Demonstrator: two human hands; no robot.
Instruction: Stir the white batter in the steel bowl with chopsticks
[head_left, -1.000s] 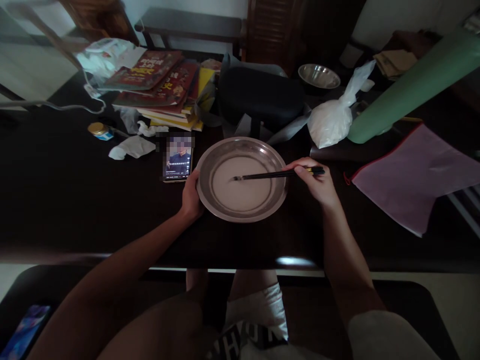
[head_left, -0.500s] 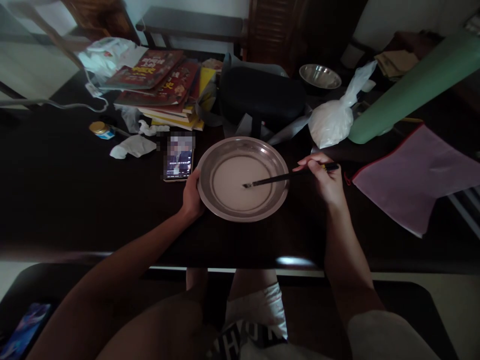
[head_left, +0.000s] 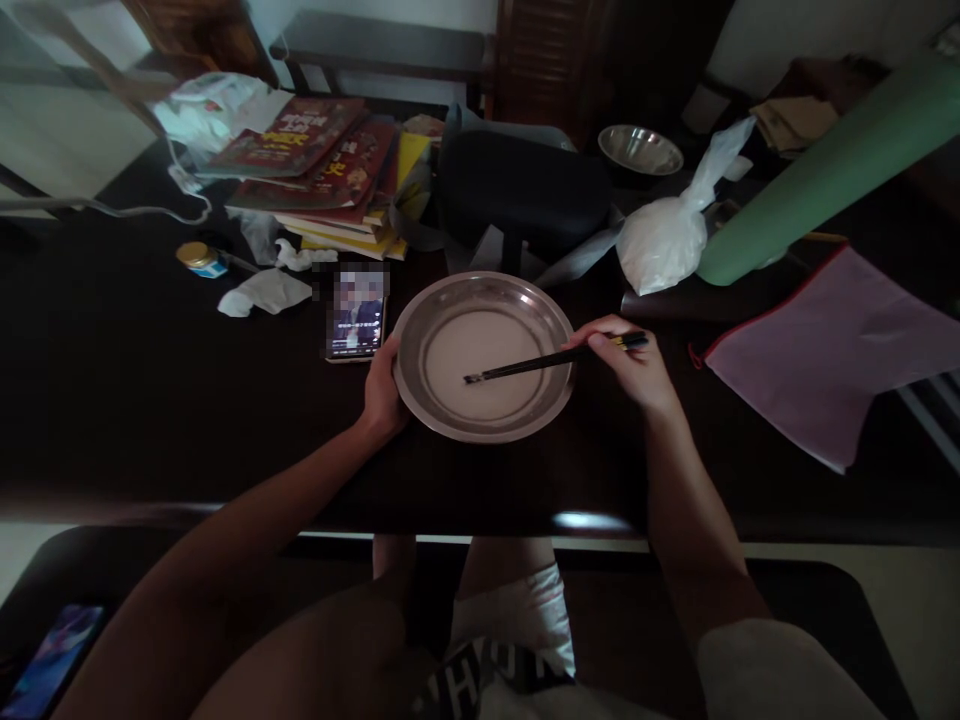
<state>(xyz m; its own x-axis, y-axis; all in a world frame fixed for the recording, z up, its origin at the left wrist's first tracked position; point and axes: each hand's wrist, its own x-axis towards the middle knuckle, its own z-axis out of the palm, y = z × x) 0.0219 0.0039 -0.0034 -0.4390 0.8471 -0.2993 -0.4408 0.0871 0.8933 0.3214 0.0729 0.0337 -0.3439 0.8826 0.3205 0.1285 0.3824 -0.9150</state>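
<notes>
Black chopsticks [head_left: 551, 360] in the right hand [head_left: 634, 372] reach into the metal dish [head_left: 420, 320].

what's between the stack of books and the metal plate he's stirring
In the head view, a phone with its screen lit lies on the dark table between the stack of books and the metal plate, just beyond the left hand gripping the plate's rim.
</notes>
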